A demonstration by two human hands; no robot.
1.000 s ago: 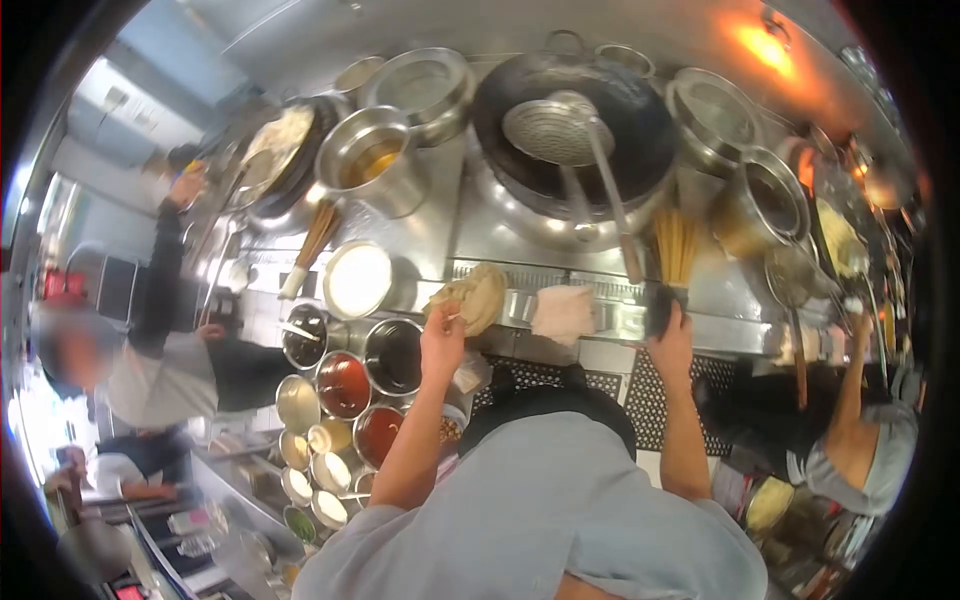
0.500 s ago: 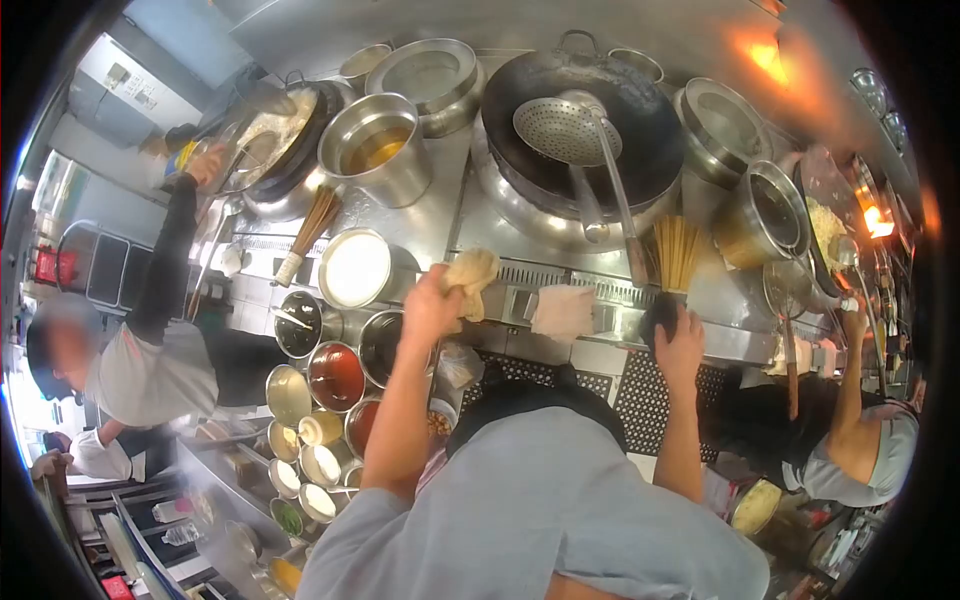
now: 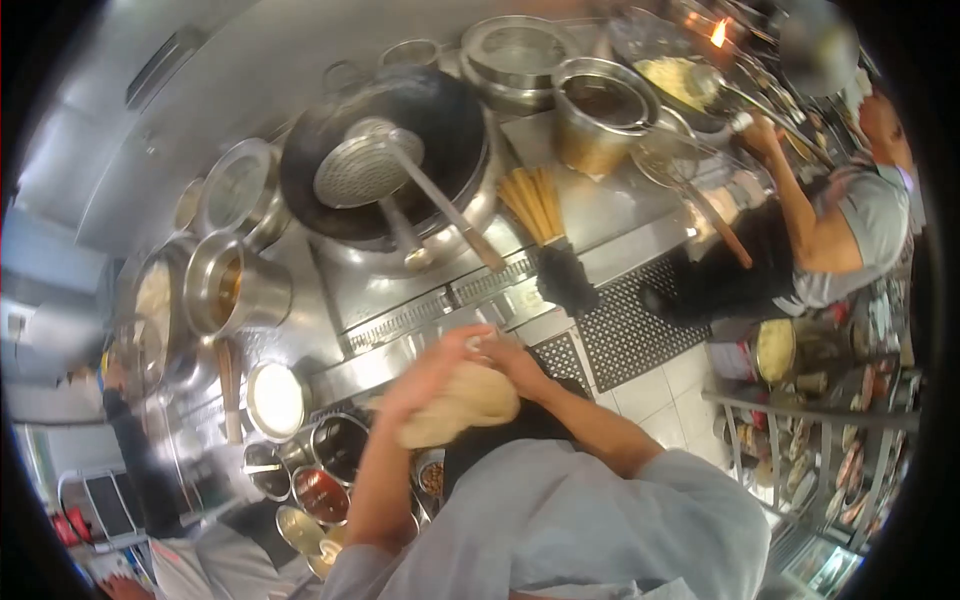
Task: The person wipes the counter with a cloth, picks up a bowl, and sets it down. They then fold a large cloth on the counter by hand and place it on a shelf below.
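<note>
- Cloth (image 3: pixel 455 405): a crumpled tan rag sits between both hands, held up in front of the person's chest, above the near edge of the steel table (image 3: pixel 420 320) and just off the row of sauce pots.
- Its long axis runs from lower left to upper right, bunched thick in the middle and thinner toward the lower-left end.
- Left hand (image 3: pixel 425 375) lies over the upper-left side of the cloth, fingers curled closed around it; motion blur hides the exact hold.
- Right hand (image 3: pixel 510 360) meets the cloth at its upper-right end, fingers pinched shut on that end and touching the left hand's fingertips.
- Both hands are on the cloth, so neither is nearer; the cloth lies below and toward the body from the fingers.
- Beyond the hands, across the table, stands the black wok (image 3: pixel 385 150) with a perforated skimmer (image 3: pixel 360 170) resting in it, handle pointing back toward the person.
- A bamboo brush (image 3: pixel 545 225) lies to the right of the wok.
- Sauce pots (image 3: pixel 320 490) cluster below left of the cloth.
- A co-worker (image 3: pixel 830 230) stands at the far right, well apart, one hand on a strainer handle.
</note>
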